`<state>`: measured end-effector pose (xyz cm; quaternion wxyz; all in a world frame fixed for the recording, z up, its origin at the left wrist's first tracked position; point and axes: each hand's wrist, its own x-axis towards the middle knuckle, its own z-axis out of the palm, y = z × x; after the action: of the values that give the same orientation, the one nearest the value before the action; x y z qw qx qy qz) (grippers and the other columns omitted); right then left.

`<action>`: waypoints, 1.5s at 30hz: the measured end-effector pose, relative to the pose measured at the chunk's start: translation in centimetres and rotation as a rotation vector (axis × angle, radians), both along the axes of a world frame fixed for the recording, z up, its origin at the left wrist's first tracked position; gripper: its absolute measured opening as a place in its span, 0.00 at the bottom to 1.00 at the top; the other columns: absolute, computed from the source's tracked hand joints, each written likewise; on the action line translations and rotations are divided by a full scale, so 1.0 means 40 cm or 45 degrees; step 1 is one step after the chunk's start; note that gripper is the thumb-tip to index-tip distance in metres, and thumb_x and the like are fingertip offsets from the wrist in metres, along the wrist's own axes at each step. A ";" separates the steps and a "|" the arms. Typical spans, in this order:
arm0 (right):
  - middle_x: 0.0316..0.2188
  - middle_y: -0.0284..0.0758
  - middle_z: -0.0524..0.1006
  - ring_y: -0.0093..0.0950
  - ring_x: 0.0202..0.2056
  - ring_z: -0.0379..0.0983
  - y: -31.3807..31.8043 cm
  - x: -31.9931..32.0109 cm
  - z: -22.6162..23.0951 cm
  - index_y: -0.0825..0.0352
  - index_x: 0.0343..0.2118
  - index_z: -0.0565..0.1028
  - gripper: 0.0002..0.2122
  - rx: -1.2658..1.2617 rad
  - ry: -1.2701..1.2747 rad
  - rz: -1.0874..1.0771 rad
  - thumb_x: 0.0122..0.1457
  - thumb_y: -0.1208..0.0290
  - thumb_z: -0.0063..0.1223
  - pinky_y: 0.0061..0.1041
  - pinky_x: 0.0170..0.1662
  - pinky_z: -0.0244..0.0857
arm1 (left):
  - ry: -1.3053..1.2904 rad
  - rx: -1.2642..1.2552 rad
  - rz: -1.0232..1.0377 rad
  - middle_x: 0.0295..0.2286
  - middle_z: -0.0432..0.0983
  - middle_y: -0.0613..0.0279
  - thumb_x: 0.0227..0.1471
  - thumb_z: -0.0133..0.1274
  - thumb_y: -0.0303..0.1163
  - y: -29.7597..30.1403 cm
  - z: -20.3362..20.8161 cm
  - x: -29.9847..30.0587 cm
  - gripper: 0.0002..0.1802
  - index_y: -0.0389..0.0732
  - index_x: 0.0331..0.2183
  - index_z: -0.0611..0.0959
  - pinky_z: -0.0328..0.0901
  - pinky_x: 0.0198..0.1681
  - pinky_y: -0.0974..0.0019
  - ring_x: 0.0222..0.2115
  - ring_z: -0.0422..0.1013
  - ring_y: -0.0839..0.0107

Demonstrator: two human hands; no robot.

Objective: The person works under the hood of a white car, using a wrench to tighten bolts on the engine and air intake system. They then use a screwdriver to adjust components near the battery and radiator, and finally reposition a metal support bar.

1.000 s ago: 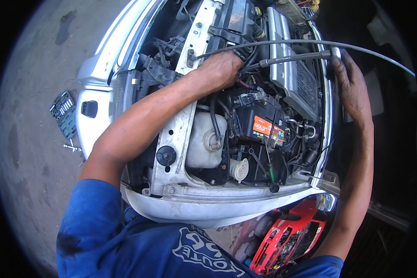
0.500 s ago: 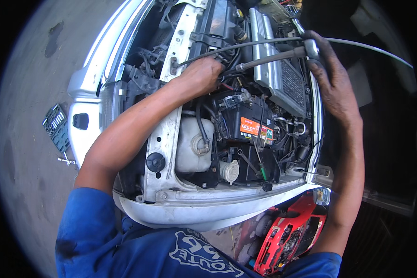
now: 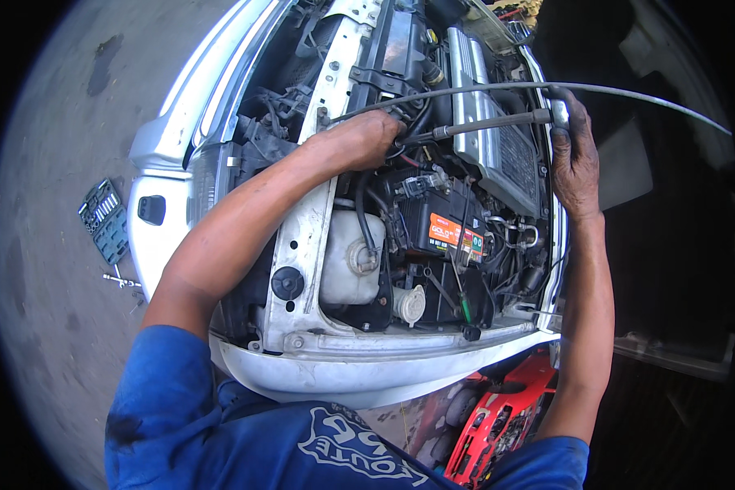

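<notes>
Closest to me, bottom of frame: blue shirt [image 3: 167, 392] up against the white fender [image 3: 400, 371]. A lean or slip could mark the paint.

Lower middle: green-handled screwdriver [image 3: 465, 308] and a small wrench [image 3: 439, 283] lie in the bay, near the battery [image 3: 445, 230]. Risk, as I judge it: a nudge sends either down among the hoses, or the metal touches a live terminal and sparks. Left of them, a whitish plastic tank [image 3: 351, 282].

Mid-frame, above the battery: left hand [image 3: 366, 140] bunched in among the dark hoses at the low end of the long bar [image 3: 498, 123]. Fingertips hidden; cannot tell whether it clasps the bar or just steadies there. Should the low end jump off, those knuckles would likely take it.

Bar slants up and right across the bay, over the silver finned box [image 3: 475, 151]; a dropped bar could dent the fins.

Upper right: right hand [image 3: 576, 155] curled round the bar's chrome end, well apart from the left. Uneven force there might twist the bar askew.

Just above, a thin curved rod [image 3: 612, 91], probably the hood's prop. An upward knock could unseat it and bring the hood down on both arms.
</notes>
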<state>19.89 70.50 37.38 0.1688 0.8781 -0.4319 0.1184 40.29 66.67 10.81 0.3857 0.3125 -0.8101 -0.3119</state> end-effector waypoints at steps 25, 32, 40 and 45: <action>0.55 0.55 0.74 0.47 0.58 0.71 -0.048 0.019 0.102 0.67 0.63 0.66 0.28 0.399 0.299 -0.416 0.68 0.51 0.48 0.41 0.61 0.63 | 0.020 0.000 0.179 0.27 0.79 0.42 0.53 0.62 0.32 0.019 0.004 -0.031 0.11 0.34 0.35 0.84 0.71 0.39 0.48 0.33 0.77 0.44; 0.41 0.55 0.78 0.54 0.43 0.75 -0.056 0.019 0.046 0.68 0.59 0.69 0.24 0.156 0.340 -0.584 0.70 0.54 0.45 0.51 0.48 0.67 | -0.061 -0.025 0.184 0.29 0.79 0.41 0.52 0.61 0.31 0.015 0.006 -0.030 0.10 0.33 0.33 0.84 0.71 0.41 0.49 0.34 0.77 0.44; 0.36 0.51 0.79 0.47 0.39 0.79 -0.064 0.003 0.070 0.72 0.50 0.73 0.24 0.147 0.386 -0.279 0.63 0.53 0.58 0.43 0.44 0.72 | -0.011 -0.050 0.218 0.29 0.79 0.42 0.51 0.62 0.31 0.016 -0.002 -0.035 0.11 0.33 0.33 0.83 0.70 0.40 0.48 0.34 0.76 0.43; 0.45 0.48 0.78 0.49 0.45 0.77 -0.083 -0.063 0.030 0.64 0.55 0.68 0.21 -0.036 0.278 0.060 0.61 0.69 0.60 0.40 0.47 0.72 | -0.037 -0.019 0.183 0.29 0.79 0.42 0.51 0.63 0.32 0.013 0.000 -0.035 0.11 0.34 0.34 0.84 0.70 0.41 0.49 0.35 0.76 0.44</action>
<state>17.38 67.18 38.57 0.2245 0.8931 -0.3885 0.0321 38.91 67.17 10.83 0.3977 0.3715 -0.7933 -0.2729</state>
